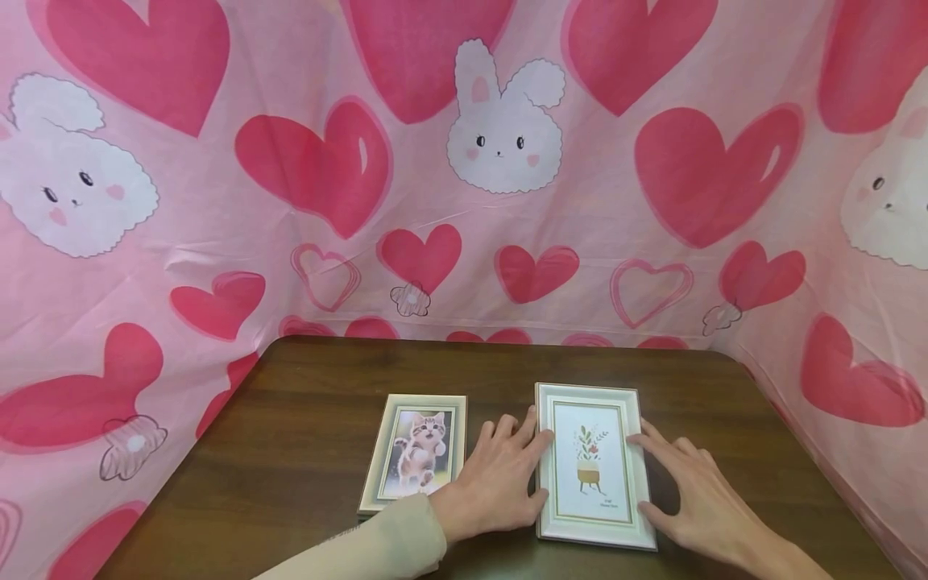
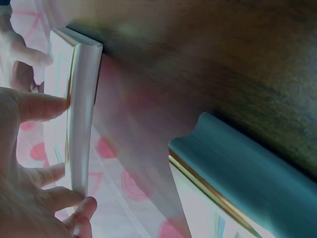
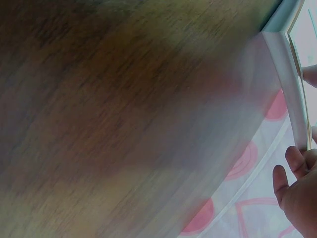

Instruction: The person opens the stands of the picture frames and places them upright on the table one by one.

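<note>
A white picture frame (image 1: 596, 540) holding a potted-plant print (image 1: 590, 467) lies face up on the dark wooden table, between my two hands. My left hand (image 1: 500, 483) grips its left side, with thumb and index finger on the front rim and other fingers at the outer edge. From the opposite side my right hand (image 1: 696, 491) holds the rim, thumb below and index finger higher up. To the left of my left hand lies a cream picture frame (image 1: 374, 467) with a kitten photo (image 1: 420, 451); my left wrist overlaps its lower right corner.
The wooden table (image 1: 319, 370) has rounded far corners. Behind it and along both sides hangs a pink cloth (image 1: 507, 217) printed with hearts and rabbit faces. In the left wrist view, the nearer frame's moulding (image 2: 247, 173) rises beside my left hand.
</note>
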Demonstrator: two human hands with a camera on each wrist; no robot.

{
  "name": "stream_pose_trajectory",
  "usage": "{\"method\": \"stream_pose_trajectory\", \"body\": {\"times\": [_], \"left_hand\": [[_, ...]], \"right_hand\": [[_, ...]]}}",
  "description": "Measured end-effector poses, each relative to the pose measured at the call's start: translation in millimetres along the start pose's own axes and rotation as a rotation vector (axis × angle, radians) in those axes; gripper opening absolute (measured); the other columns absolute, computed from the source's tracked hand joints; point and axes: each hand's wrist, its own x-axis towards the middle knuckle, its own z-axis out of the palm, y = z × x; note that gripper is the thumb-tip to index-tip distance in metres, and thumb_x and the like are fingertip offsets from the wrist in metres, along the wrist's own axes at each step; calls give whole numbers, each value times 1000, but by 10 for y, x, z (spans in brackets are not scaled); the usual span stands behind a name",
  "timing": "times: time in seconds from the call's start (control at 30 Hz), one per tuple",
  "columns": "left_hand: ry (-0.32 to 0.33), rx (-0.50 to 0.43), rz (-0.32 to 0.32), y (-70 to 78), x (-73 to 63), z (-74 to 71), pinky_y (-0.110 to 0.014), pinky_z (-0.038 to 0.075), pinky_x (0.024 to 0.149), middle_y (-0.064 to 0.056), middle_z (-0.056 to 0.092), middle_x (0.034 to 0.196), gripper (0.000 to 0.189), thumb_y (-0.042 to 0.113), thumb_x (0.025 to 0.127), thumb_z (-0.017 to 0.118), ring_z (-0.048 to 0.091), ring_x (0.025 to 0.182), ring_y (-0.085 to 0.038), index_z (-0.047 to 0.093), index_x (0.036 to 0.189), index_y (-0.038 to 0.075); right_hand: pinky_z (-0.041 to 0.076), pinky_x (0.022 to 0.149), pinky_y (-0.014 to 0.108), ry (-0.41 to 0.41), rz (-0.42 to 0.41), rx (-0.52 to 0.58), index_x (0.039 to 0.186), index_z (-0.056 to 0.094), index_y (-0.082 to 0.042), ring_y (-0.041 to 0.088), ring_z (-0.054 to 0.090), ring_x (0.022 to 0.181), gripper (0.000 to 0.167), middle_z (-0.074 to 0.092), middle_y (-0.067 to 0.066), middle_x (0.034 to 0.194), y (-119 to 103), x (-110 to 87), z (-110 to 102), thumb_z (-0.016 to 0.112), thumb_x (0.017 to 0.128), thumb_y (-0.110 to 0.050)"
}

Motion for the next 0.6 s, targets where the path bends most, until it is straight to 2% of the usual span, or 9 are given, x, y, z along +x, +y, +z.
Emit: {"method": "stream_pose_trajectory", "body": {"times": [0.6], "left_hand": [[36,3,14,11,-34,-12,-41,38,90,-14,43,163,68,55,90,73,50,116,-26,55,147,23]], "right_hand": [[30,82,29,-8,12,-20,145,60,-19,3,44,95,92,53,15,156,-46,-16,-7,98,62,-25]]}}
